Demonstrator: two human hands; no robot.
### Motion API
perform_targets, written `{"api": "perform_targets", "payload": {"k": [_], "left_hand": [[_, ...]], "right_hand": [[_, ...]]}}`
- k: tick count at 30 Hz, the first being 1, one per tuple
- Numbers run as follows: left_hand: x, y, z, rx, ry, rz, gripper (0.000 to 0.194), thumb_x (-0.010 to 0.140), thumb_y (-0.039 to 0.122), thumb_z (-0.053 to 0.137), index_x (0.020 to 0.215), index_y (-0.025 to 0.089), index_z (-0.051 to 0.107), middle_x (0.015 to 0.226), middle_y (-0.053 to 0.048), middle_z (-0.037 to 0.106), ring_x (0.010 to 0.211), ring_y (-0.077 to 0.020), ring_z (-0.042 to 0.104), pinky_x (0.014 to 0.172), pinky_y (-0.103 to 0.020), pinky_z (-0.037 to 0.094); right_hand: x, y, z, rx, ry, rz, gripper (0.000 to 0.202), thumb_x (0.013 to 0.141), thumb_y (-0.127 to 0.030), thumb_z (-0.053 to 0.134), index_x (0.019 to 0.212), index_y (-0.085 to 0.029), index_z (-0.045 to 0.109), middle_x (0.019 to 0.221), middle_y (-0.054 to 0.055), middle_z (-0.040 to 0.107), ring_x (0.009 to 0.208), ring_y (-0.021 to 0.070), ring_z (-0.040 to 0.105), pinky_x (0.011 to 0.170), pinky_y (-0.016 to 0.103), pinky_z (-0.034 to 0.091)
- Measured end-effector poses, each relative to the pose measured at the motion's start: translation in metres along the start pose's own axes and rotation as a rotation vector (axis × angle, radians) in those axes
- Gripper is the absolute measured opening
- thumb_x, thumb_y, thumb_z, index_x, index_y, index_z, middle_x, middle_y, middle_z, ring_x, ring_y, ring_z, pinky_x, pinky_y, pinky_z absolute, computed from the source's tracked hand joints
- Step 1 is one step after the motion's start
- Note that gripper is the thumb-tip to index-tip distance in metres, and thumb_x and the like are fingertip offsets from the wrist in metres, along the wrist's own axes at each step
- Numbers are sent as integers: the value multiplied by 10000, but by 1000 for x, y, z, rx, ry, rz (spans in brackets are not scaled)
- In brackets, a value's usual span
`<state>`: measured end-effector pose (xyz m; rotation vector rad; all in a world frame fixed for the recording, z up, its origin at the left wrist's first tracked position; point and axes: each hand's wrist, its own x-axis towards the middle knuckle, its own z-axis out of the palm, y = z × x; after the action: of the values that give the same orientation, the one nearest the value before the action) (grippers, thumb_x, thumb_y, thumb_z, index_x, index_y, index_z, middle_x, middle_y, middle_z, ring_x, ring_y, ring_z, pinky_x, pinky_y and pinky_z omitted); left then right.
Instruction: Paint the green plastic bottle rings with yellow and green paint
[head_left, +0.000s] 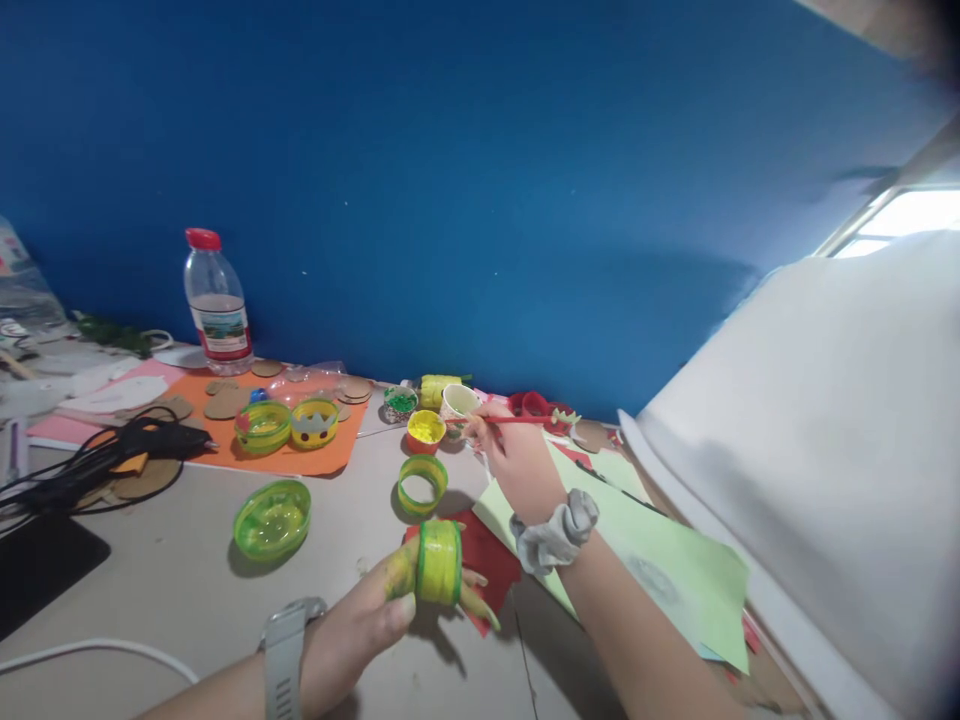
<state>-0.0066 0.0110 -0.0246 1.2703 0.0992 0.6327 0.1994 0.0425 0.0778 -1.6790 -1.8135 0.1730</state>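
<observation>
A yellow ring with green edges (439, 563) sits around the fingers of my left hand (367, 610), whose fingertips stick out of its far side. Yellow-green paint marks that hand. My right hand (517, 465) pinches a red-handled paintbrush (517, 421), held level, with its tip end at a small cup of yellow paint (425, 444). Whether the bristles touch the paint I cannot tell. Just in front of the cup stands a second yellow-green ring (421, 487). A cup of green paint (400, 405) and a pale paper cup (459, 402) are close by.
Left of my hands is a green bowl (272, 522). Two decorated rings, one with a grey crown (314, 425), stand on orange paper (330, 460). A water bottle (217, 310), a black cable (90, 470), red paper (487, 565) and green sheets (675, 560) lie around.
</observation>
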Motion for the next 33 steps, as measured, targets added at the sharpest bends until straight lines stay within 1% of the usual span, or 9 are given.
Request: {"api": "perform_targets", "payload": {"k": [3, 5, 7, 9, 13, 17, 22, 27, 33], "left_hand": [[1, 6, 2, 80, 34, -28, 504, 887, 566, 449, 1164, 183, 623, 1112, -124, 668, 1039, -283, 603, 940, -436, 469], [3, 12, 5, 93, 20, -29, 579, 891, 606, 388, 1090, 131, 654, 1064, -137, 667, 999, -295, 608, 931, -455, 464], [4, 16, 7, 90, 5, -16, 617, 888, 626, 361, 1087, 120, 653, 1045, -136, 666, 964, -290, 610, 909, -454, 471], [4, 17, 8, 108, 6, -4, 608, 881, 629, 387, 1135, 136, 635, 1055, -128, 668, 948, -275, 611, 893, -433, 478], [4, 16, 9, 130, 18, -3, 625, 860, 651, 422, 1144, 137, 636, 1018, -120, 683, 927, -268, 618, 854, -401, 487], [3, 16, 10, 92, 23, -34, 619, 858, 652, 419, 1129, 135, 626, 970, -104, 677, 837, -241, 623, 730, -338, 514], [2, 16, 10, 98, 19, -11, 577, 877, 603, 421, 1115, 110, 607, 959, -132, 679, 853, -241, 622, 787, -357, 486], [1, 15, 9, 72, -6, -37, 587, 880, 610, 412, 1121, 103, 584, 929, -143, 682, 814, -229, 627, 734, -339, 508], [0, 11, 7, 27, -13, -63, 536, 882, 576, 449, 1139, 119, 564, 952, -137, 682, 825, -225, 632, 716, -321, 515]], "right_hand": [[-4, -2, 4, -25, 7, -12, 248, 957, -307, 356, 938, -190, 574, 790, 47, 633, 723, 190, 580, 696, 320, 431], [-7, -6, 6, -35, 8, -26, 264, 958, -327, 350, 957, -204, 584, 818, 58, 641, 753, 209, 598, 715, 337, 454], [-9, -9, 8, -37, -1, -45, 259, 954, -334, 350, 982, -231, 586, 870, 67, 656, 804, 230, 618, 749, 364, 477], [-10, -11, 10, -37, -15, -59, 237, 944, -316, 361, 1002, -256, 582, 937, 75, 668, 868, 256, 630, 783, 402, 493], [-9, -10, 15, -40, -37, -71, 231, 937, -300, 359, 1007, -267, 577, 1011, 87, 671, 941, 282, 631, 825, 450, 500], [-10, -9, 17, -55, -36, -67, 232, 942, -309, 347, 1011, -260, 563, 986, 90, 670, 912, 279, 637, 810, 449, 509], [-10, -13, 14, -83, -40, -62, 221, 946, -323, 340, 967, -256, 550, 918, 85, 671, 847, 274, 646, 755, 430, 515], [-10, -16, 13, -126, -20, -49, 235, 954, -341, 306, 949, -264, 528, 824, 81, 650, 741, 272, 633, 703, 425, 493], [-10, -20, 13, -164, -25, -52, 246, 951, -329, 297, 822, -247, 489, 722, 69, 597, 669, 243, 602, 638, 372, 458]]}}
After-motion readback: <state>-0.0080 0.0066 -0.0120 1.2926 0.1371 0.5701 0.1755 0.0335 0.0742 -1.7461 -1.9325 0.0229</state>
